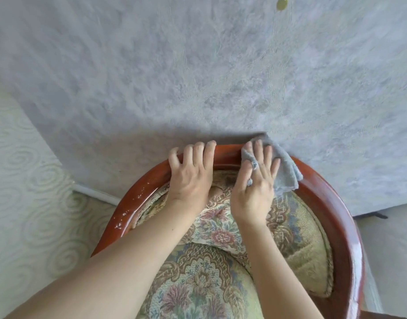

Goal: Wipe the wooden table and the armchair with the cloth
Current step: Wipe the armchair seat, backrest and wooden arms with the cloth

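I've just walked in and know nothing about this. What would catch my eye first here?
Two bare hands at the centre, on the curved red-brown wooden rim of an armchair: the right hand presses a grey cloth flat on the rim's top, and the left hand rests beside it, fingers over the edge. Below lies the floral cushion; white specks dot the rim's left side.

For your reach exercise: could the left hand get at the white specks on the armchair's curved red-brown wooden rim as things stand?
Probably yes: the left hand rests on the same red-brown wooden rim, and nothing lies between it and the white specks.
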Available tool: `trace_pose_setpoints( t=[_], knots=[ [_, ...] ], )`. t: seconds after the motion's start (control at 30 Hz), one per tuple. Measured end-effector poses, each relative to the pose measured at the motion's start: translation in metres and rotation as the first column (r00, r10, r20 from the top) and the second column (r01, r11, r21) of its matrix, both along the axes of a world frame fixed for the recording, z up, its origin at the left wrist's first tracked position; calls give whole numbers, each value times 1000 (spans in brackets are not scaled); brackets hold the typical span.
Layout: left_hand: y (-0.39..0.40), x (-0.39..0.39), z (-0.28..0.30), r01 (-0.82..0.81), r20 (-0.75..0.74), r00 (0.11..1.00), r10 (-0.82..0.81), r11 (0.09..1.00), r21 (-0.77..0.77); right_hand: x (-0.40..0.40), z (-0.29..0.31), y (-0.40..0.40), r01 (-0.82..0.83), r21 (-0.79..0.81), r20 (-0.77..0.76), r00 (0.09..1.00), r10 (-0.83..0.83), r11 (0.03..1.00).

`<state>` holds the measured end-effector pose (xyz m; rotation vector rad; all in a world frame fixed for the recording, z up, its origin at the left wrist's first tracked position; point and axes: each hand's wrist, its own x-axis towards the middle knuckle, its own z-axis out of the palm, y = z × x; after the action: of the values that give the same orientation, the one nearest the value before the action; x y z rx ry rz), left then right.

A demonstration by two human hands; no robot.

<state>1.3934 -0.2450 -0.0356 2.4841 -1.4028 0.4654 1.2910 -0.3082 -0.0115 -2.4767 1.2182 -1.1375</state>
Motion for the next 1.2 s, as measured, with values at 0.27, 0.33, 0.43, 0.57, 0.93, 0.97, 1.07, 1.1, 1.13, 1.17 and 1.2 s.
trace_pose_setpoints(
  t=[0.27, 0.33, 0.43, 0.57, 0.93, 0.97, 1.07, 1.1, 1.13, 1.17, 1.2],
  knots=[
    [-4, 5, -13, 13, 44, 999, -9, 994, -109, -24, -7, -23, -403, -212, -302, 894, 332, 891],
    [-2, 8, -11, 32, 10, 999, -32, 997, -73, -48, -4, -41, -375, -263, -324, 902, 285, 889],
    [1, 4, -3, 23, -53, 998, -24, 1000, -10, -91, -3, -64, -265, -311, -294, 940, 172, 913],
    [-1, -13, 6, -53, -119, 991, 64, 994, 94, -116, -5, -61, -97, -232, -150, 987, 63, 968],
    [121, -25, 18, -158, -354, 929, 111, 982, -107, -54, 29, 23, -511, 575, 509, 835, 209, 639],
    [147, -31, 12, -184, -367, 918, 148, 981, -66, -53, 29, 39, -549, 601, 532, 817, 221, 581],
    [231, -47, -1, -262, -408, 881, 239, 965, -2, -56, 21, 98, -619, 673, 564, 784, 261, 404],
    [260, -53, -6, -292, -424, 866, 264, 956, -2, -58, 19, 123, -604, 714, 552, 797, 244, 354],
    [289, -60, -12, -322, -441, 850, 290, 947, 1, -61, 15, 147, -571, 759, 535, 821, 200, 313],
    [316, -67, -18, -353, -455, 832, 319, 936, 10, -63, 9, 168, -532, 800, 509, 846, 155, 277],
    [341, -74, -25, -382, -468, 811, 351, 923, 29, -65, 5, 189, -491, 836, 476, 871, 121, 244]
  ],
)
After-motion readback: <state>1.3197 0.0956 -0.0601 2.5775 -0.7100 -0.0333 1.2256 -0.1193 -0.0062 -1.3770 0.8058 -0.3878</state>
